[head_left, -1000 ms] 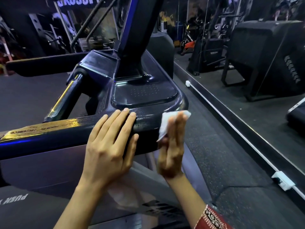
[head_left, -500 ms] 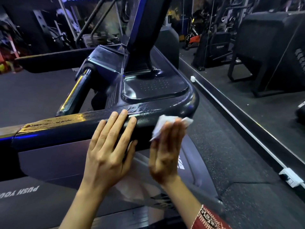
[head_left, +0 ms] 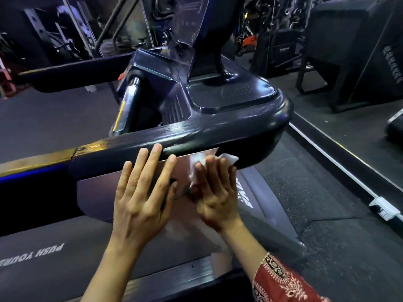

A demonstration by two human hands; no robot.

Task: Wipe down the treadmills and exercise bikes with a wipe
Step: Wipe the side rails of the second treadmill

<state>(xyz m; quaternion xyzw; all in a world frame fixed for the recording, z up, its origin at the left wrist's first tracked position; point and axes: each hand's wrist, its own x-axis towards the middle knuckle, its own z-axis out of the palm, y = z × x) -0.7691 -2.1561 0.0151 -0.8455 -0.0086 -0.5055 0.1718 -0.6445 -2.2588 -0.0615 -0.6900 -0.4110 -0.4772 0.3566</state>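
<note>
Dark rubber gym floor (head_left: 305, 192) ran to the right, with a white cable channel (head_left: 340, 168) along it and black machines (head_left: 353, 51) behind. Treadmill (head_left: 218, 131) handrail crossed the view, with a shallow console tray (head_left: 231, 97) above it, contents not discernible. Left hand (head_left: 139, 199) lay flat on the glossy side panel (head_left: 98, 197) below the rail, fingers straight, fingertips touching the rail's underside. Right hand (head_left: 216, 192), fingers straight, pressed the white wipe (head_left: 229, 159) against the same panel just under the rail; hands just beside each other. Red patterned sleeve (head_left: 281, 282) on right arm. Belt (head_left: 32, 256) with white lettering below.
</note>
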